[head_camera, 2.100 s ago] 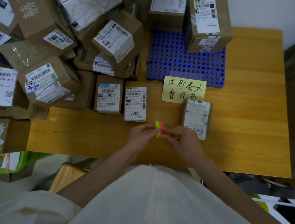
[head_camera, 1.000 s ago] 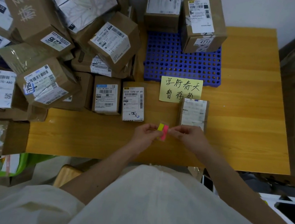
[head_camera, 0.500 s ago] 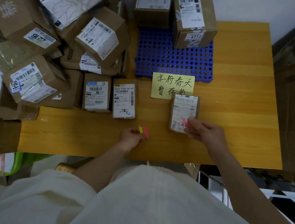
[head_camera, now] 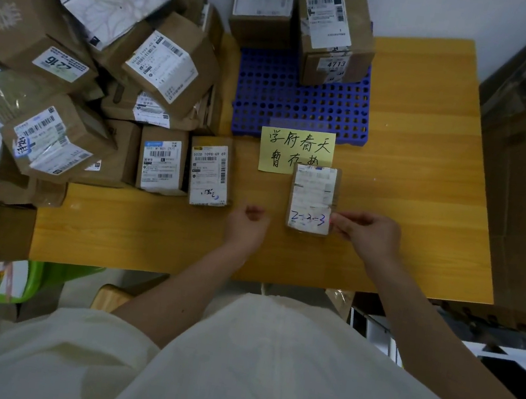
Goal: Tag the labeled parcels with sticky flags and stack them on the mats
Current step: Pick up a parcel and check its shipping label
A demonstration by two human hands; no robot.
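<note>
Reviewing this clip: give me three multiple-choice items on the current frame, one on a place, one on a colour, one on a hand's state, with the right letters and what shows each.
1. Where does the parcel marked 2-2-3 lie?
A. on the blue mat
B. on the table just below the yellow note
C. in the pile at the left

2. What colour is the perforated mat?
A. blue
B. green
C. red

3. What is the right hand doing?
A. lying flat on the table
B. lifting the box marked 4713
C. its fingertips at the lower right edge of the 2-2-3 parcel

Answers:
1 B, it sits on the wooden table, its top overlapping the yellow note.
2 A, the grid is plainly blue.
3 C, the fingers meet that parcel's edge beside the handwriting.
</note>
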